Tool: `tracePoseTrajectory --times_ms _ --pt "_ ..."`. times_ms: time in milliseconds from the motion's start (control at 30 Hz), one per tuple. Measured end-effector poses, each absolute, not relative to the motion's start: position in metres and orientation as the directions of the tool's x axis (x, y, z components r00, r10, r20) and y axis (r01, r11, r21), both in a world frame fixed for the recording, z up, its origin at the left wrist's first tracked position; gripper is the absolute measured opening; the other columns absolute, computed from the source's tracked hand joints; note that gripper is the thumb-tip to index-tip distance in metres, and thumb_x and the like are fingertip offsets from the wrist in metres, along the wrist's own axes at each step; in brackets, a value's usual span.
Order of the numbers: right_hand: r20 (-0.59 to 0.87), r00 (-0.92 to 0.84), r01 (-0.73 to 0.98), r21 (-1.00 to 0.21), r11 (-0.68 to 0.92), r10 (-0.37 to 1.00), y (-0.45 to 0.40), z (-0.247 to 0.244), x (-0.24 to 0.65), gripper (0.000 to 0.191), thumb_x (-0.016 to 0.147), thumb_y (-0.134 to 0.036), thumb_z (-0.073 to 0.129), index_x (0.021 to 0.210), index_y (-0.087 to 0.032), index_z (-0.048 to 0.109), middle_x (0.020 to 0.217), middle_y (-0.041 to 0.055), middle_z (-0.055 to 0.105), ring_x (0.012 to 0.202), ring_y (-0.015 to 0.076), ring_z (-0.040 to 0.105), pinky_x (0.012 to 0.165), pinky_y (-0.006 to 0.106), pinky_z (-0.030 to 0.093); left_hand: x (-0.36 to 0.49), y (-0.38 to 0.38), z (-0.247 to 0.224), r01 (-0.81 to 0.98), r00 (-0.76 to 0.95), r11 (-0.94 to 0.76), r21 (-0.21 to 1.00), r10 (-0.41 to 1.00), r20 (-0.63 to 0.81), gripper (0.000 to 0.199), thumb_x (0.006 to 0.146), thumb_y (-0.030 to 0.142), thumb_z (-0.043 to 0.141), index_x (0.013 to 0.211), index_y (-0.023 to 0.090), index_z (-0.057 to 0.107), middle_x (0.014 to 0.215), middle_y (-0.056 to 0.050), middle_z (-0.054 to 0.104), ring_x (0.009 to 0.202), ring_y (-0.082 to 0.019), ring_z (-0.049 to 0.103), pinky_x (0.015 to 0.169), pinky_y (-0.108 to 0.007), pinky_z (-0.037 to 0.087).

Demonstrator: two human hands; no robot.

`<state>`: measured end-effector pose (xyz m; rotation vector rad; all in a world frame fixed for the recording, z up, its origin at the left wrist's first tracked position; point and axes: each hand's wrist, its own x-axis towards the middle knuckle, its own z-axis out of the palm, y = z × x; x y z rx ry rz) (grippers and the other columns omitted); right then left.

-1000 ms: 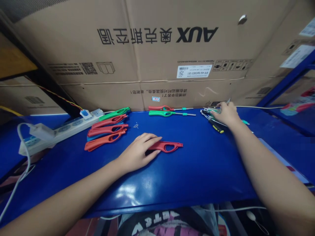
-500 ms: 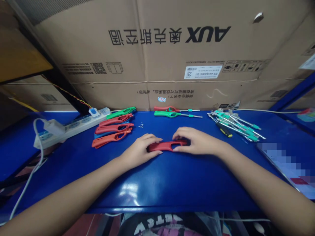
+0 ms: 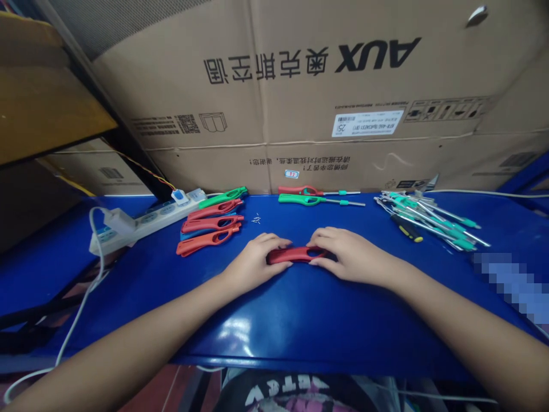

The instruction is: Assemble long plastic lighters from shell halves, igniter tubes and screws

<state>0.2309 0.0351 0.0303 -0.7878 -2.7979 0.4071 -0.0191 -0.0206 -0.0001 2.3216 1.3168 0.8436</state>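
Note:
A red plastic lighter handle [image 3: 298, 254] lies level across the middle of the blue table. My left hand [image 3: 256, 262] grips its left end between thumb and fingers. Around the right end, by the oval trigger opening, my right hand [image 3: 341, 253] is closed with thumb in front and fingers behind. To the left of my hands are several more handles: a green one [image 3: 223, 197], red ones [image 3: 212, 224] and an orange-red one [image 3: 208, 240]. Small metal screws [image 3: 256, 219] lie beyond my left hand.
Behind, a red lighter [image 3: 295, 190] and a green lighter [image 3: 300, 199] with metal rods lie by the cardboard [image 3: 266, 114]. At right are several rods with teal parts [image 3: 433, 217] and a screwdriver [image 3: 407, 228]. A white power strip [image 3: 150, 219] sits at left.
The view has shifted, so the scene sits farther right in the picture, except at the far edges. Both hands still hold the red handle, with little change in grip.

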Motion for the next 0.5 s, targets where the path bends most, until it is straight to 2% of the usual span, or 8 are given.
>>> tracePoseTrajectory --times_ms 100,300,500 --pt "0.151 -0.816 0.455 -0.428 0.781 0.558 0.0354 0.0320 0.2318 0.018 0.099 -0.028 0.056 0.111 -0.021 0.066 0.108 0.0087 0.068 0.101 0.0243 0.061 0.088 0.039 0.047 -0.0199 -0.0197 -0.0006 0.652 0.379 -0.497 0.573 0.868 0.321 0.033 0.086 0.028 0.075 0.117 0.019 0.069 0.109 -0.009 0.074 0.102 -0.024 0.067 0.093 -0.038 0.052" --pt "0.113 -0.821 0.475 -0.409 0.779 0.560 0.0347 0.0314 0.2327 0.023 0.094 -0.044 0.065 0.093 -0.021 0.065 0.095 0.0058 0.067 0.089 0.0226 0.058 0.079 0.037 0.042 -0.0197 -0.0191 -0.0020 0.641 0.376 -0.502 0.581 0.865 0.332 0.031 0.085 0.027 0.075 0.115 0.019 0.070 0.110 -0.009 0.074 0.102 -0.024 0.068 0.094 -0.039 0.052" --pt "0.108 -0.848 0.458 -0.345 0.819 0.519 0.0373 0.0307 0.2352 0.014 0.094 -0.033 0.066 0.090 -0.020 0.064 0.104 0.0065 0.063 0.093 0.0225 0.055 0.083 0.038 0.041 -0.0189 -0.0204 -0.0034 0.626 0.389 -0.503 0.596 0.864 0.320 0.034 0.085 0.027 0.075 0.117 0.017 0.070 0.109 -0.009 0.072 0.100 -0.023 0.066 0.093 -0.037 0.053"
